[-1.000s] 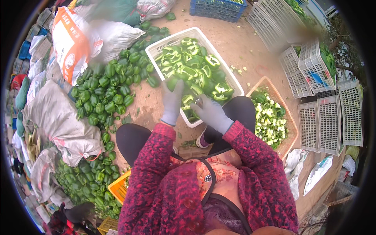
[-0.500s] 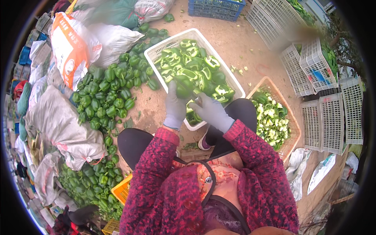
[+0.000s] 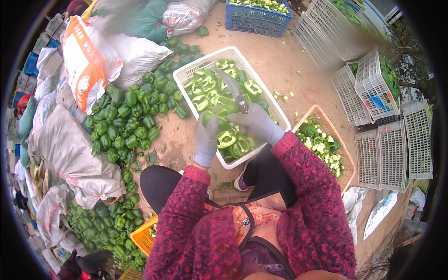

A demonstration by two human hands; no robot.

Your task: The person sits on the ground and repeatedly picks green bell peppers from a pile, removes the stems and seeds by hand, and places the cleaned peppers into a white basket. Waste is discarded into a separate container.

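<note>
My gloved left hand (image 3: 206, 137) grips a green pepper (image 3: 215, 116) over the near part of a white plastic crate (image 3: 179, 84) full of cut pepper pieces (image 3: 223, 139). My gloved right hand (image 3: 255, 122) is closed on the handle of a curved knife (image 3: 231, 87), whose blade points up and away above the pieces; its thumb side touches the pepper. Right of the crate stands an orange-tan basket (image 3: 350, 168) holding pale cores and a few green pieces. Loose whole peppers (image 3: 131, 98) lie in piles on the ground to the left.
Sacks (image 3: 79, 154) lie along the left. A blue crate (image 3: 259, 21) stands at the back, stacked grey crates (image 3: 380, 156) on the right, a yellow crate (image 3: 140, 238) by my left side. Part of another person (image 3: 74, 265) shows at the lower left.
My right hand has moved up and right, and the knife's blade has swung up into view, pointing away from me. My left hand is slightly lower, still gripping pepper.
</note>
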